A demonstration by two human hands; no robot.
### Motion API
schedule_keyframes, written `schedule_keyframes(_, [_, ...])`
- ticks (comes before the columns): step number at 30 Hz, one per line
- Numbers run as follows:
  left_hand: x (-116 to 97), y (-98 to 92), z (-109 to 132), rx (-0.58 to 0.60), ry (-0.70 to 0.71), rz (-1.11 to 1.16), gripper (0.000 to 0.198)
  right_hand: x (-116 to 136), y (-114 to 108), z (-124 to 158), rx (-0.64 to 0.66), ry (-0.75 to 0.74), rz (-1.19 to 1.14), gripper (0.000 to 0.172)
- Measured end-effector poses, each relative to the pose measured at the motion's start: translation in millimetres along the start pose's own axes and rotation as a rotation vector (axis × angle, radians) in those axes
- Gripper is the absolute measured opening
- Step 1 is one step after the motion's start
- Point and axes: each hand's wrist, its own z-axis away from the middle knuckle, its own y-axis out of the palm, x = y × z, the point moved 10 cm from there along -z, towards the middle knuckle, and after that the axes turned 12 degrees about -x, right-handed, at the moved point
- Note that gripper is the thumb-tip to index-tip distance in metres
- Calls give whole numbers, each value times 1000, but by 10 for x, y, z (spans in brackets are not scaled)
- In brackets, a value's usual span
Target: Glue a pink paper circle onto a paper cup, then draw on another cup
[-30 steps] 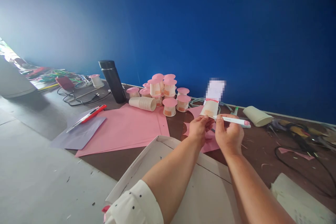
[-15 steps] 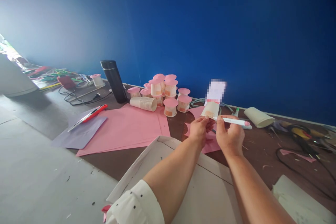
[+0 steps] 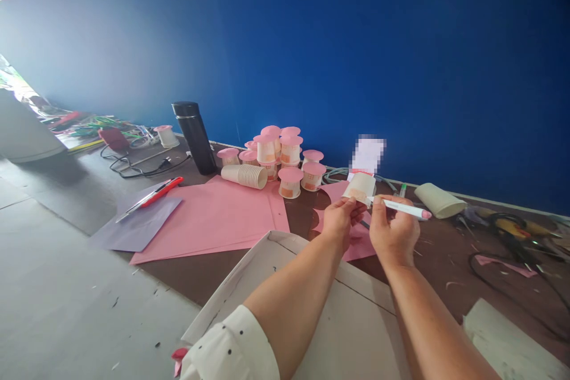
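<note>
My left hand is closed on the lower edge of a white paper cup, which bears a light orange coloured patch near its rim. Between the fingers of my right hand is a white marker with a pink end. Its tip points left and meets the cup, or comes very close to it, beside the coloured patch. Behind the cup stands a blurred-out pale card. Beneath my hands lies cut pink paper. Left of them are paper cups with pink round tops, several of them stacked.
Nested paper cups lie near pink sheets. A red box cutter rests on purple paper, with a black bottle behind. At right are a lying paper cup and black cables. White board is under my forearms.
My right hand and the marker have shifted slightly right and down. The cup has turned a little in my left hand, showing more of its side.
</note>
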Motion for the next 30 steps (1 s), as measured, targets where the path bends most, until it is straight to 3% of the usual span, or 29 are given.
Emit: schedule_keyframes(30, [17, 8, -20, 32, 28, -69, 18, -18, 3, -21, 19, 0, 41, 25])
